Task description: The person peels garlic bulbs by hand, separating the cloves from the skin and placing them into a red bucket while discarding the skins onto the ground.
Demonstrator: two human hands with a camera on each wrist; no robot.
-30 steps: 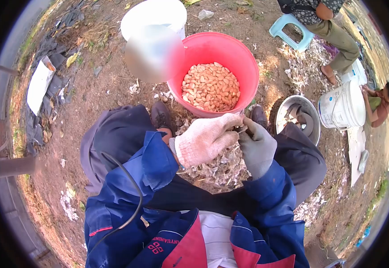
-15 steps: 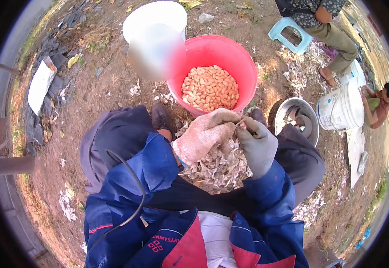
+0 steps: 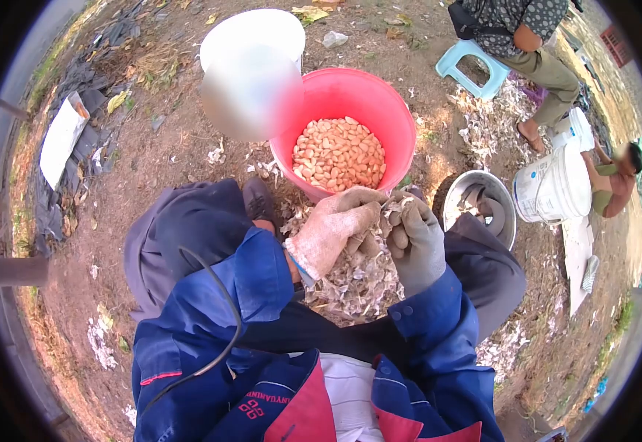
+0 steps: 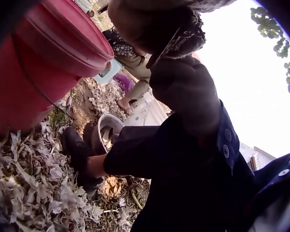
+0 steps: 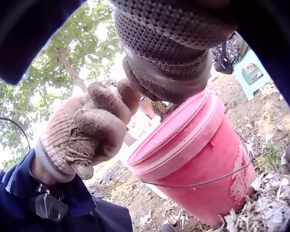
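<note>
My left hand (image 3: 339, 225), in a dusty pinkish-white knit glove, has its thumb and fingers closed at the tips on a papery piece of garlic (image 3: 392, 208). Facing it, my right hand (image 3: 417, 243) in a grey coated glove pinches the same piece with curled fingers. Both hands meet just in front of a red bucket (image 3: 398, 136), partly filled with garlic cloves (image 3: 339, 155). In the left wrist view a dark, crumbly lump (image 4: 187, 41) with a thin straight edge shows between the gloves; whether that edge is a blade I cannot tell.
Garlic skins (image 3: 354, 291) cover the ground between the legs. A metal basin (image 3: 476, 177) stands by the right knee, a white pail (image 3: 557, 188) beyond it. Behind left is a white bucket (image 3: 251, 33). One person sits near a light-blue stool (image 3: 496, 82); another is far right.
My right hand has turned, its fingers now more curled, and a papery piece shows between the hands. The left hand shifted slightly. The head view has tilted, so the bucket sits lower.
</note>
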